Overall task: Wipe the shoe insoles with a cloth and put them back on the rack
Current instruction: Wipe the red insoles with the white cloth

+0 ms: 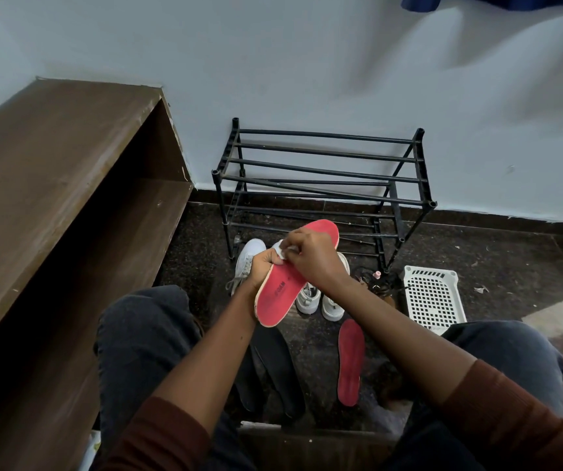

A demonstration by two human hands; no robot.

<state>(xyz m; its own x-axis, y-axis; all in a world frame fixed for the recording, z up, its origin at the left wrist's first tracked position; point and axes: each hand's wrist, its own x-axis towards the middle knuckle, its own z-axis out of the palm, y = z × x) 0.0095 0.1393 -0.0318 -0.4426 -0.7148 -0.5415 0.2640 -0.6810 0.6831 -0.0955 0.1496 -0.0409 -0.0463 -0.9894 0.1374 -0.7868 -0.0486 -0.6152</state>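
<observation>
- A red foam insole (282,294) is held up over the dark stone floor, in front of the knees, its toe end pointing towards the rack.
- The left hand (262,266) has its fingers curled round the insole's left edge, gripping it.
- The right hand (310,256) pinches a small white cloth (282,252) between thumb and fingertips, against the insole's upper face near the left hand.
- A black metal tube shoe rack (324,170) stands against the pale wall; only its bare bars show on both tiers.
- A white perforated plastic basket (431,270) sits on the floor just right of the rack's foot; its holed bottom is plainly in view.
- A second red insole (351,362) lies flat on the floor between the legs, with two black insoles (275,365) to its left.
- White lace-up sneakers (250,254) stand on the floor behind the hands, before the rack.
- A brown wooden shelf unit (52,147) fills the left side.
</observation>
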